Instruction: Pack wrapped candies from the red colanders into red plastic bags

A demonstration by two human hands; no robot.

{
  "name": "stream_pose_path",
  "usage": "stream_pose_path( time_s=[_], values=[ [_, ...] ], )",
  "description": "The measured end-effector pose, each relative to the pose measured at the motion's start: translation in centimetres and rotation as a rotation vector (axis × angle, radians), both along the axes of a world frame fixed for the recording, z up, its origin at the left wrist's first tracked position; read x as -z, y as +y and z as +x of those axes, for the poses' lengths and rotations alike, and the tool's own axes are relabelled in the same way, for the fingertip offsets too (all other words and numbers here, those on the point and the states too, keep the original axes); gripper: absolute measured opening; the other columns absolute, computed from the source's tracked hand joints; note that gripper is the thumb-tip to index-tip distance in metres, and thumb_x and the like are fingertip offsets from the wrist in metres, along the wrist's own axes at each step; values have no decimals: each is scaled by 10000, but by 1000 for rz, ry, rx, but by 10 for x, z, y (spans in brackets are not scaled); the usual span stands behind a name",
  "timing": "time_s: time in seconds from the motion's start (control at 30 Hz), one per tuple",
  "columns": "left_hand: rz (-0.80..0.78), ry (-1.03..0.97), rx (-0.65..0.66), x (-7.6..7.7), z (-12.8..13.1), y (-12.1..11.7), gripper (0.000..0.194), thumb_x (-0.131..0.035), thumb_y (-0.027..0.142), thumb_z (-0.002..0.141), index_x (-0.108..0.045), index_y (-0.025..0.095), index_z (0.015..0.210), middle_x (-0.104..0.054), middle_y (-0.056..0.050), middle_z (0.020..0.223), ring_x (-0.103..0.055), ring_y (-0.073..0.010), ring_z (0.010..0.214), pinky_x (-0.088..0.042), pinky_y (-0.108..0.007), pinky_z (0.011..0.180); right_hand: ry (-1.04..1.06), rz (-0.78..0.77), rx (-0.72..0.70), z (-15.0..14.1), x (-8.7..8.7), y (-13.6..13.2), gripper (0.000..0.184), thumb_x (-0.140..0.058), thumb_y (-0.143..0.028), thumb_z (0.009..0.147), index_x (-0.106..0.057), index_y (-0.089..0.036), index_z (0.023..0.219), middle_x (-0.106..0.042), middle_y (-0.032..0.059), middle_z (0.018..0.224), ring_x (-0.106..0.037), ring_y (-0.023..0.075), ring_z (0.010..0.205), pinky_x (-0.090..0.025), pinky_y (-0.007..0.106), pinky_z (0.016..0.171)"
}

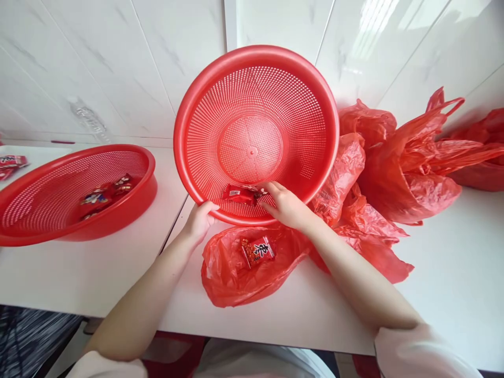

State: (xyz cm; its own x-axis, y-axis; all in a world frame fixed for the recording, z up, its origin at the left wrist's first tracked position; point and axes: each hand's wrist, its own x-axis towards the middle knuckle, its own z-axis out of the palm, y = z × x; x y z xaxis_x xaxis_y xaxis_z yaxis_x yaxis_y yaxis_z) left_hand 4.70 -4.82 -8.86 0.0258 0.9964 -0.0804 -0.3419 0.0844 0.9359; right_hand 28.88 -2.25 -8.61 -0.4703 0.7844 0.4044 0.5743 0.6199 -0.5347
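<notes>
Left hand closed on lower-left rim of tilted red basket, thumb over the edge. Right hand inside the basket's lower wall, fingers part-curled at the small red packets; can't tell if it has one gripped. Open red bag on the desk just below, one packet in it. Second basket at left, also with packets.

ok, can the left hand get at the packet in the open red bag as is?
Probably not without letting go: the left hand is on the rim of the tipped-up basket. Otherwise the way looks free: the bag gapes open, its packet uncovered.
</notes>
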Motion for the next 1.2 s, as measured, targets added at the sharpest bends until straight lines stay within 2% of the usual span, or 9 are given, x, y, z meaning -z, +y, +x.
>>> stream_pose_path(
  time_s=[0.1, 0.27, 0.33, 0.47, 0.57, 0.7, 0.83, 1.07, 1.2],
  values=[
    [-37, -13, 51, 0, 4, -6, 113, -630, 177, 648, -654, 156, 757, -651, -37, 753, -652, -224, 752, -532, -314, 625, -88, 52, 55, -5, 14, 7, 497, -551, -186, 885, -462, -152, 1373, -579, 162, 1303, -538, 253, 1220, -445, 433, 1023],
    [-63, -8, 80, -2, 4, -10, 46, -632, 187, 673, -626, 157, 708, -628, -18, 709, -636, -193, 665, -519, -303, 599, -24, -84, 95, 2, 11, 11, 170, -527, -273, 930, -648, -179, 1006, -706, 71, 887, -668, 196, 824, -517, 329, 783],
    [-51, -13, 66, -2, 2, -8, 52, -633, 174, 668, -625, 159, 717, -618, -10, 711, -620, -175, 657, -507, -283, 581, 152, -239, 89, 6, 6, 11, 191, -551, -325, 918, -651, -169, 967, -710, 65, 860, -679, 197, 797, -534, 322, 748],
    [-11, -6, -10, -1, -1, -1, 65, -636, 152, 636, -601, 155, 691, -582, -6, 671, -579, -159, 621, -471, -261, 537, 527, -732, -139, 11, -3, 12, 261, -585, -348, 895, -652, -189, 1091, -720, 68, 1034, -703, 198, 925, -584, 346, 822],
    [-16, -21, -32, 0, -4, 3, 102, -629, 167, 640, -617, 151, 740, -622, -25, 739, -610, -186, 710, -506, -290, 606, 621, -856, -173, 13, -6, 10, 263, -663, -363, 846, -681, -193, 1046, -726, 64, 1022, -705, 194, 943, -597, 350, 848],
    [-15, -47, -66, -1, -5, 7, 123, -635, 170, 628, -613, 149, 748, -659, -40, 832, -629, -205, 820, -531, -313, 712, 666, -902, -182, 12, -6, 8, 288, -705, -389, 813, -695, -187, 1018, -726, 72, 1038, -703, 204, 974, -608, 344, 842],
    [-33, -35, -109, -5, -4, 7, 146, -630, 184, 596, -602, 155, 736, -613, -11, 707, -616, -197, 739, -522, -303, 660, 688, -900, -161, 13, -5, 9, 327, -729, -386, 792, -697, -180, 1044, -728, 79, 1041, -715, 185, 920, -612, 314, 819],
    [-52, -32, -92, -5, -6, 8, 167, -629, 203, 596, -607, 146, 752, -664, -54, 811, -646, -252, 865, -546, -359, 723, 318, -834, -304, 17, -20, -1, 360, -676, -475, 823, -725, -146, 964, -724, 47, 770, -690, 127, 624, -576, 247, 591],
    [-14, -46, -53, -1, -4, 5, 155, -630, 185, 639, -640, 144, 788, -682, -58, 869, -650, -244, 888, -549, -352, 740, 160, -499, -231, 9, -24, -10, 380, -512, -481, 937, -707, -155, 947, -715, 46, 773, -660, 121, 606, -554, 272, 611]
  ],
)
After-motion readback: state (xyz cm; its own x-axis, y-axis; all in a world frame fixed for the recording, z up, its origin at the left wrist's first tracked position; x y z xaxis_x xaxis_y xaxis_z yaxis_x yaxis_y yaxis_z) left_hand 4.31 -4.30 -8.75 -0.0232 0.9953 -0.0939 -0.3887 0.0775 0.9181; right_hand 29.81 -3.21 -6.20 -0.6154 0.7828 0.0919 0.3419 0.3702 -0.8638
